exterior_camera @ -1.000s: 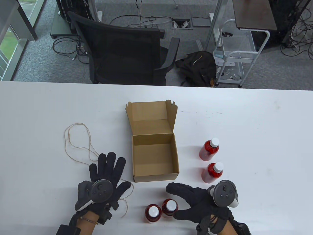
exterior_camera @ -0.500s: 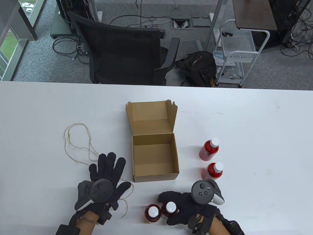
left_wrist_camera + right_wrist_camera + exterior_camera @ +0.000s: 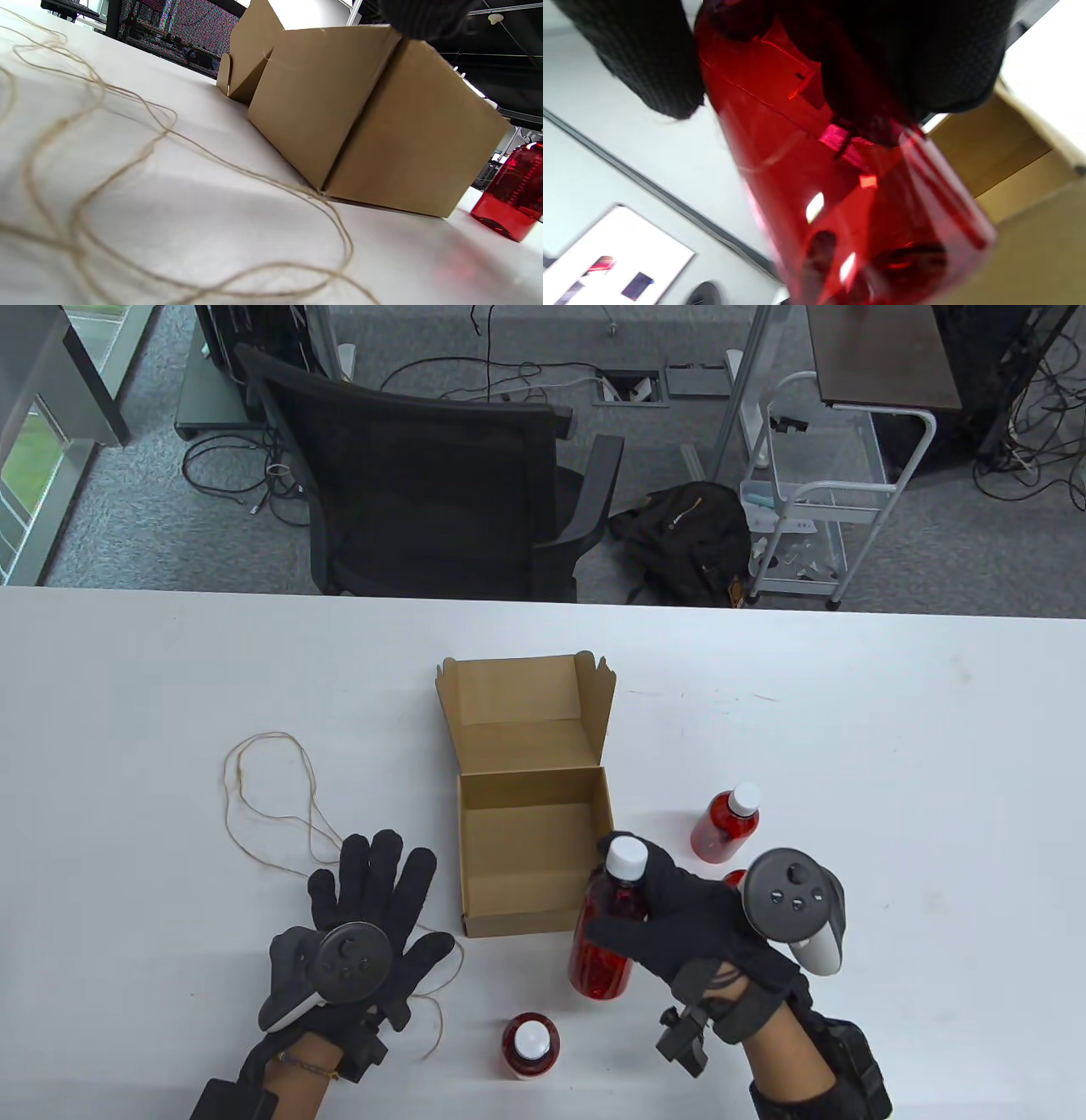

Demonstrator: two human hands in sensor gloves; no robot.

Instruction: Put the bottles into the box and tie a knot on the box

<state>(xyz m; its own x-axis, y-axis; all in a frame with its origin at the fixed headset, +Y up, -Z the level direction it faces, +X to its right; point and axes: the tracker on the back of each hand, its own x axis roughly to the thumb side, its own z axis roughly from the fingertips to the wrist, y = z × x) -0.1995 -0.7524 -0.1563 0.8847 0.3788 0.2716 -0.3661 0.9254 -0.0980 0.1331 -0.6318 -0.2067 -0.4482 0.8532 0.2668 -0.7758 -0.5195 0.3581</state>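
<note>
My right hand [image 3: 653, 912] grips a red bottle with a white cap [image 3: 607, 925] and holds it in the air beside the front right corner of the open cardboard box [image 3: 536, 861]. The same bottle [image 3: 840, 178] fills the right wrist view under dark fingers [image 3: 649, 59]. One red bottle [image 3: 529, 1045] stands near the table's front edge. Another bottle [image 3: 725, 823] stands right of the box, and a third [image 3: 735, 878] is mostly hidden behind my right hand. My left hand [image 3: 365, 925] lies flat and spread on the table, over the end of a thin twine [image 3: 271, 806]. The twine [image 3: 127, 140] loops in front of the box [image 3: 365, 123].
The box lid [image 3: 526, 712] stands open at the back. Beyond the white table's [image 3: 891, 729] far edge are a black office chair [image 3: 424, 475], a dark bag [image 3: 687, 534] and a wire cart [image 3: 814, 500].
My right hand closed around one of the two front bottles and lifted it up and back toward the box's right front corner. The left hand stayed still.
</note>
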